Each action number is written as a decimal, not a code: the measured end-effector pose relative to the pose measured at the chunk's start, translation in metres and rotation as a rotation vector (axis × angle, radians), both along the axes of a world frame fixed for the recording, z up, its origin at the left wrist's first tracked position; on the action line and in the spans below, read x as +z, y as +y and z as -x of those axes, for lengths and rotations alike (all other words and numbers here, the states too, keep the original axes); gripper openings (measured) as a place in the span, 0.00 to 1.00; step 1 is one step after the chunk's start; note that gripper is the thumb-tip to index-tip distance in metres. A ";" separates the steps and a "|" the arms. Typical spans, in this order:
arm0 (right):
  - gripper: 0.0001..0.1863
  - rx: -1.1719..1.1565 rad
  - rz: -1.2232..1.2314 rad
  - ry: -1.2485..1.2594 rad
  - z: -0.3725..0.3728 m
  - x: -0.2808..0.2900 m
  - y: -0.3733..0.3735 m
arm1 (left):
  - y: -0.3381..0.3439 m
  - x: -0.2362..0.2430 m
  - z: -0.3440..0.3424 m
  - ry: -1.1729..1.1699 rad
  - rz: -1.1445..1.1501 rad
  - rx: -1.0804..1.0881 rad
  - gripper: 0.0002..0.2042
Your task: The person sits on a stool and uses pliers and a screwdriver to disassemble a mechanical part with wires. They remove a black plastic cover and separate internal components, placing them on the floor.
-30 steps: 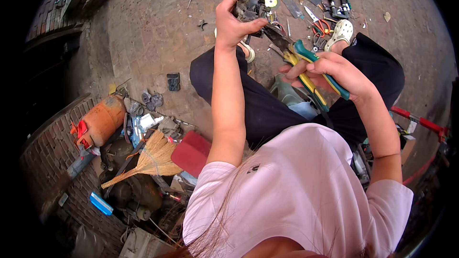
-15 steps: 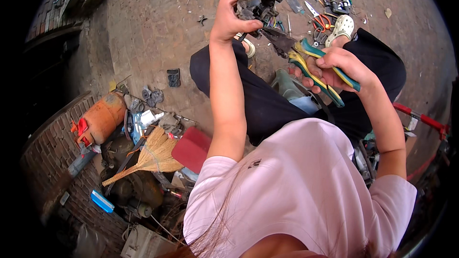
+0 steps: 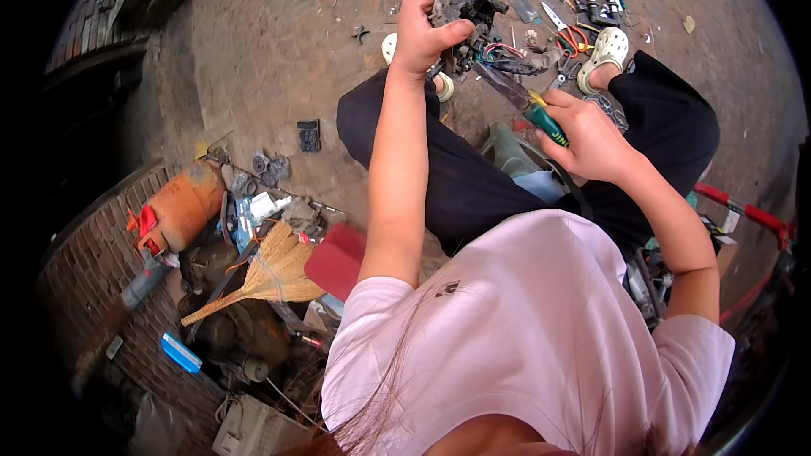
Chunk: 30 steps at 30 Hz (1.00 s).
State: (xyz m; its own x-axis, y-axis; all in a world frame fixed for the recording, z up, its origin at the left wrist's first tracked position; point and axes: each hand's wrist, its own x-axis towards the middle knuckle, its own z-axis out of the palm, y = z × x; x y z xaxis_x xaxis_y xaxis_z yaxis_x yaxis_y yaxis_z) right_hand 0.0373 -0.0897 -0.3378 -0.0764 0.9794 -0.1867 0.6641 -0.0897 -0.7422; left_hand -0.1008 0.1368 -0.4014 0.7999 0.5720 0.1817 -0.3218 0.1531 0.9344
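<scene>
Grimy black, the probably stiff mechanism (image 3: 467,10), best gripped by its body, sits between curled fingers and thumb of the left hand (image 3: 421,38); the right hand (image 3: 589,137) encloses pliers (image 3: 547,124).

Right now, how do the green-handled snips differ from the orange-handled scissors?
The snips have dark-looking blades, the scissors silvery ones. The snips are gripped in the right hand, while the scissors lie on the ground. Both are bladed hand tools with coloured handles.
</scene>
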 end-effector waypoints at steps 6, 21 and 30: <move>0.11 -0.011 -0.231 -0.175 -0.002 -0.035 -0.010 | -0.010 -0.016 -0.008 -0.046 0.306 -0.119 0.28; 0.09 -0.148 -0.127 -0.064 -0.009 -0.047 -0.017 | -0.025 -0.048 -0.032 0.070 0.488 -0.162 0.36; 0.18 -0.301 0.532 0.792 -0.023 -0.002 -0.018 | -0.021 -0.013 -0.030 0.127 -0.136 -0.070 0.25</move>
State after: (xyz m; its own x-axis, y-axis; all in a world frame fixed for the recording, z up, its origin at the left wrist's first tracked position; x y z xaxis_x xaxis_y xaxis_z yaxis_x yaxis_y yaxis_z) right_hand 0.0608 -0.1082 -0.3400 -0.1307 0.7820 -0.6094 -0.1098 -0.6223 -0.7751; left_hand -0.0705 0.1156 -0.4141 0.8584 0.4911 0.1483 -0.1926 0.0405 0.9804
